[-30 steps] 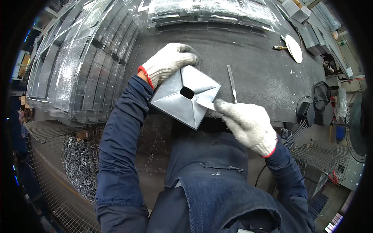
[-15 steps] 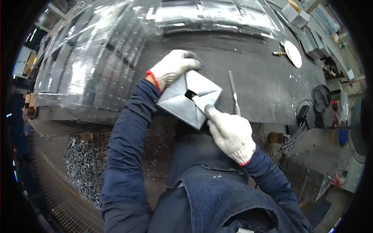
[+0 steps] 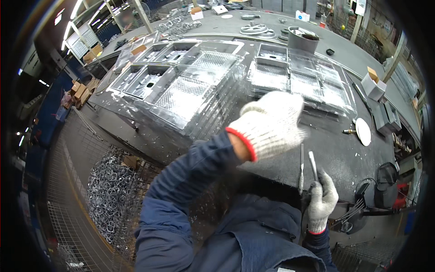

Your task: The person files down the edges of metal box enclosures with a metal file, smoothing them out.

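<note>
While the white-gloved left hand (image 3: 271, 124) hangs loosely curled and empty over stacked clear plastic trays (image 3: 190, 86), the gloved right hand (image 3: 322, 201) grips a thin grey metal rod (image 3: 313, 165).

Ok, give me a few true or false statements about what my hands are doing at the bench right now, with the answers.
1. The left hand is raised over the dark bench. True.
2. The right hand is bare. False: it wears a white knit glove.
3. The right hand grips a thin metal tool. True.
4. The clear plastic trays lie on the floor. False: they are stacked on the bench.
5. A white disc lies on the bench. True.
</note>
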`<state>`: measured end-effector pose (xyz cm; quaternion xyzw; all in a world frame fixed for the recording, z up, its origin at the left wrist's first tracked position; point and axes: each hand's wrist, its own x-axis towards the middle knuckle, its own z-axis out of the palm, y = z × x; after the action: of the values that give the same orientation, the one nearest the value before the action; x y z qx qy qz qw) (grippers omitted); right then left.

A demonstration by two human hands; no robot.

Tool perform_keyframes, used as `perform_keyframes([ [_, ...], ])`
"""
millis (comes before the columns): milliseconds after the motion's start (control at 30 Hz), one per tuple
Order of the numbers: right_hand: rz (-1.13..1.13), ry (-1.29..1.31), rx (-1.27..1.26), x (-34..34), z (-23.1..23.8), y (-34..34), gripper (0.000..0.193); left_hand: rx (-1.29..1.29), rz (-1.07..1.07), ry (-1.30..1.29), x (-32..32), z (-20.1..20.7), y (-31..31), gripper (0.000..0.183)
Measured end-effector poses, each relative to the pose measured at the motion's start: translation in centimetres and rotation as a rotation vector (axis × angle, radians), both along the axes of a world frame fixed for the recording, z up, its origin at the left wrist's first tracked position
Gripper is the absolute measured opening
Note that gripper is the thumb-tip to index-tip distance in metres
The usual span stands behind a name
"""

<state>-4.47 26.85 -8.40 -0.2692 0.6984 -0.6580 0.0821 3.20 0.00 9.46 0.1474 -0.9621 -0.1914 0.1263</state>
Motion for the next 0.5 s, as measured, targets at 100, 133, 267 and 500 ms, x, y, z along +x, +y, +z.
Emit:
perform_keyframes([
  [100, -0.039, -0.032, -0.060, -1.1, 0.2, 0.0, 0.038, -0.300, -0.025, 0.397, 2.7, 6.2, -1.1, 0.039],
  [133, -0.002, -0.070, -0.056, -0.9, 0.3, -0.3, 0.038, -0.371, 0.039, 0.509, 3.4, 7.6, -2.9, 0.036],
  [267, 0.133, -0.120, -0.004, -0.2, 0.8, -0.4, 0.037, -0.581, 0.167, 0.761, 3.5, 12.3, -11.0, 0.032],
  [500, 0.149, -0.201, -0.004, 0.4, 0.6, 0.1, 0.037, -0.902, -0.062, 0.668, 1.2, 5.9, -21.1, 0.017],
])
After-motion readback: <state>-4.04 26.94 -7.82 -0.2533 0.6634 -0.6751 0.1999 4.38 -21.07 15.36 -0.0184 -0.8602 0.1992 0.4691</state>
